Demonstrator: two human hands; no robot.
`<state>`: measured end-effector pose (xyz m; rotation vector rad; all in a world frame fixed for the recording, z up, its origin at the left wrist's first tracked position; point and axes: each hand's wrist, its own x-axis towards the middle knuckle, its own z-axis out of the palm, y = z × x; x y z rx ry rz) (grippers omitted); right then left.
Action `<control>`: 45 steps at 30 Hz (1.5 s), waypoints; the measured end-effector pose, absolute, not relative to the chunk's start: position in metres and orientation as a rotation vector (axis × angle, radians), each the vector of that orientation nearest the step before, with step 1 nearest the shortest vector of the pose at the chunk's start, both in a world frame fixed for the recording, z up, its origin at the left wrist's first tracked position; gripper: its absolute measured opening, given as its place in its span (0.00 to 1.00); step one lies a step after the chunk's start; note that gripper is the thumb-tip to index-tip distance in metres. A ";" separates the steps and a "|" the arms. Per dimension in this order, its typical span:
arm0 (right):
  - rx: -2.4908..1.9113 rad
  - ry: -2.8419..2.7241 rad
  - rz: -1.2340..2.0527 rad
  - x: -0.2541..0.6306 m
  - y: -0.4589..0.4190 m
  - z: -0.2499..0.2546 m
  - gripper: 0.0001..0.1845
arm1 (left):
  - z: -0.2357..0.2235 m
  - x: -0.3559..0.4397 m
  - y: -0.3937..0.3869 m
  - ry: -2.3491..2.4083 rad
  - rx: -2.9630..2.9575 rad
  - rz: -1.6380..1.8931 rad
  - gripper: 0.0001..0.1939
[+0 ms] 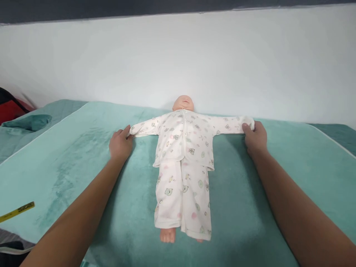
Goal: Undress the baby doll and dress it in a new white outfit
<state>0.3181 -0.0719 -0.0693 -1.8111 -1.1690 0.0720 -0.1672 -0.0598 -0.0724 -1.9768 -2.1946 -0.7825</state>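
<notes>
A baby doll [183, 104] lies on its back with its head toward the wall. It wears a white printed long-sleeved top [185, 139] and matching trousers [182, 200]. Both sleeves stretch out sideways. My left hand [121, 144] pinches the cuff of the sleeve on the left. At the other side my right hand [256, 138] grips the cuff of the sleeve on the right, thumb on top. The doll's hands are hidden. One bare foot shows below the left trouser leg, and only a sliver of the other foot shows.
A green plush cover [83, 155] spreads under the doll, up to a white wall [178, 55]. A yellow strip like a tape measure [18, 211] juts in at lower left. Something red and black [12, 107] and a folded green cloth [27, 122] are at far left.
</notes>
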 end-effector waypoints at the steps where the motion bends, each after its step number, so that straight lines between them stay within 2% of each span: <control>1: -1.795 -1.159 0.079 0.319 -0.071 -0.070 0.18 | -0.072 -0.166 -0.060 -2.208 -1.964 -0.800 0.26; 7: -2.033 -1.316 0.074 0.314 -0.072 -0.070 0.15 | -0.071 -0.164 -0.064 -2.234 -1.904 -0.868 0.25; 12: -2.101 -1.269 -0.074 0.305 -0.078 -0.065 0.23 | -0.071 -0.162 -0.070 -1.976 -1.949 -0.981 0.26; 16: -1.903 -1.521 -0.257 0.282 -0.083 -0.062 0.26 | -0.069 -0.153 -0.071 -1.817 -2.175 -0.897 0.23; 22: -1.812 -1.962 -0.109 0.250 -0.079 -0.070 0.28 | -0.069 -0.152 -0.067 -2.060 -2.223 -0.769 0.26; 30: -2.002 -1.880 -0.146 0.270 -0.080 -0.078 0.28 | -0.070 -0.155 -0.060 -2.237 -2.094 -0.703 0.30; 34: -2.012 -1.842 -0.131 0.267 -0.083 -0.077 0.28 | -0.066 -0.152 -0.069 -2.044 -2.038 -0.865 0.23; 37: -2.063 -1.804 -0.111 0.264 -0.087 -0.075 0.29 | -0.066 -0.153 -0.080 -1.900 -2.056 -0.852 0.18; 41: -2.173 -1.731 -0.059 0.263 -0.090 -0.074 0.34 | -0.068 -0.156 -0.088 -2.094 -1.919 -0.901 0.16; 45: -2.214 -1.708 -0.012 0.263 -0.092 -0.073 0.36 | -0.067 -0.159 -0.089 -2.343 -1.815 -1.139 0.16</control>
